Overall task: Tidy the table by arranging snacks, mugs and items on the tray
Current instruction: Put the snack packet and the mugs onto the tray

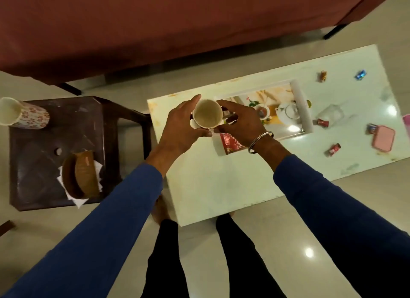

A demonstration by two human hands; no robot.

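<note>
1. The mug (pixel 207 116) sits upright between both hands above the counter's (pixel 199 186) far-left corner, at the tray's (pixel 302 111) left end.
2. Left hand (pixel 182 129) and right hand (pixel 238 122): each grip is clamped on the mug's sides.
3. The counter's near-left part lies bare.
4. Five small wrapped candies, one (pixel 332 149) near the right edge, lie scattered right of the tray.
5. One red packet (pixel 230 143) lies partly under the right wrist.

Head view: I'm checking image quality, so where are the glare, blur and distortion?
Head view: ceiling-light glare spots on the table and the floor; wide-angle bending at the edges, with the sofa bowed; soft focus overall, candies smeared; both hands on the mug fairly sharp.
</note>
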